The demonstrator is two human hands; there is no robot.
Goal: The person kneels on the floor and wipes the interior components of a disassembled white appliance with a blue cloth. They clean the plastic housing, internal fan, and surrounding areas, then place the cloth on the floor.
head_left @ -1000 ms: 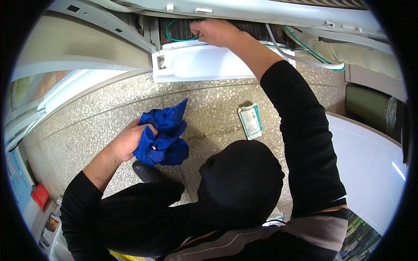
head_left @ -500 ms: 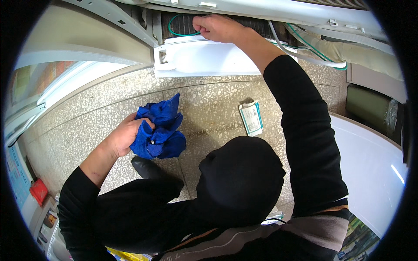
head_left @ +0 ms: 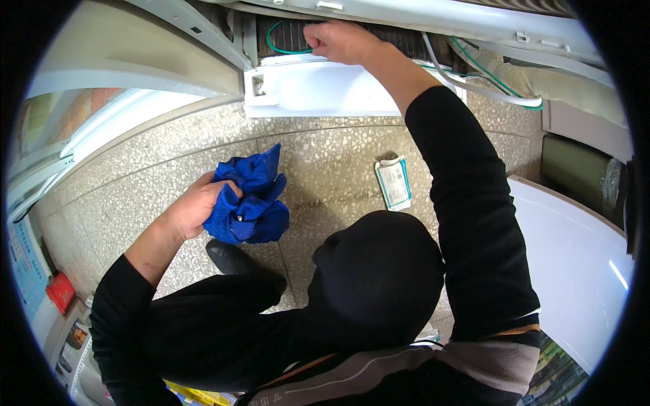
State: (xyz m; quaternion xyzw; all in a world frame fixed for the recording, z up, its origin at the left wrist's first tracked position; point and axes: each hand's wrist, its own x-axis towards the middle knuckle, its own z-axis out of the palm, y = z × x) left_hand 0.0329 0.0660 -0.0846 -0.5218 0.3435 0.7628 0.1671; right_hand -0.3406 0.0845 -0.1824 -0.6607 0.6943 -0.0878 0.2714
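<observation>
left grip [head_left: 194, 208] clamped on bunched blue cloth [head_left: 252, 210], right grip [head_left: 344, 42] pinching green wire [head_left: 290, 52] (curved across dark fins [head_left: 288, 37])

Your left hand [head_left: 196, 203] sits left of centre, fingers curled in a grip, left forearm [head_left: 154, 249] angled forward and inward, elbow bent. Your right arm [head_left: 474, 189] stretches far forward, slanting left; right hand [head_left: 344, 42] back-up, fingers bunched together.
</observation>
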